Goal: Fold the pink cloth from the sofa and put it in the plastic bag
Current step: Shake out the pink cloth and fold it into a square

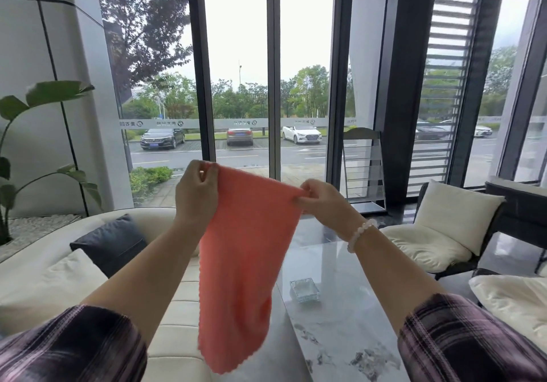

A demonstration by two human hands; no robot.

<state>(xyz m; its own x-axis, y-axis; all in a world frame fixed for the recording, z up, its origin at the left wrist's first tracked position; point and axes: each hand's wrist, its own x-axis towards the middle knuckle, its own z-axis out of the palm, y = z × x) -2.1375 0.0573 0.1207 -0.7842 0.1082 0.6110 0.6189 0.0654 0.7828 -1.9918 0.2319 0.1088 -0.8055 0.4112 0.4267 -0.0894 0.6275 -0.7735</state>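
Standing at the far left is a leafy plant, and below it a cream sofa carries a dark cushion and a white cushion. Above the sofa the left hand is raised, its fingers pinched on one top corner of the pink cloth. That cloth hangs in the air between both hands, its top edge stretched and slanting down toward the right, its lower end dangling in front of the sofa's edge and the marble table. The right hand, a bead bracelet on its wrist, grips the other top corner. A glass ashtray sits on the table, with a cushioned chair further right.
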